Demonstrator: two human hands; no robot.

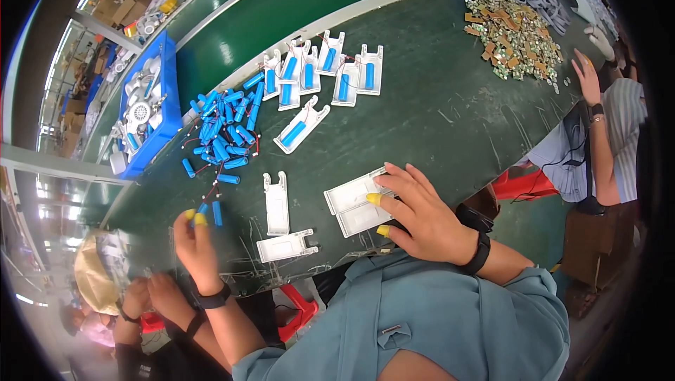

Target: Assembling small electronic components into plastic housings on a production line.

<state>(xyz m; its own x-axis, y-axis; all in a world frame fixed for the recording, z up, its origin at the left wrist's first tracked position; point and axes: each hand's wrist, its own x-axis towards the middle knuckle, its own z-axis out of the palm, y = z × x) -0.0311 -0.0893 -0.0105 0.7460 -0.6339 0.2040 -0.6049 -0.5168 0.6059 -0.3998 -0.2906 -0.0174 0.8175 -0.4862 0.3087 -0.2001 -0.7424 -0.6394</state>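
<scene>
My left hand (200, 251) reaches to the table's left part. Its yellow-covered fingertips pinch a blue cylindrical battery (203, 208), partly hidden by them. Another blue battery (217, 214) lies just right of it. My right hand (429, 219), fingers apart and some tips in yellow covers, rests at the right end of two white plastic shells (353, 195) lying side by side; its fingertips touch them. Between my hands lie two more white shells, one pointing away (277, 205) and one lying crosswise (285, 247) nearer me.
Wired blue batteries (223, 128) are heaped at left. Beyond stand several white shells (308, 75) with batteries in them. A blue crate (165, 100) holds white parts. Circuit boards (513, 33) are piled far right, near a co-worker's hand (588, 77). Another person's hands (151, 293) are at lower left.
</scene>
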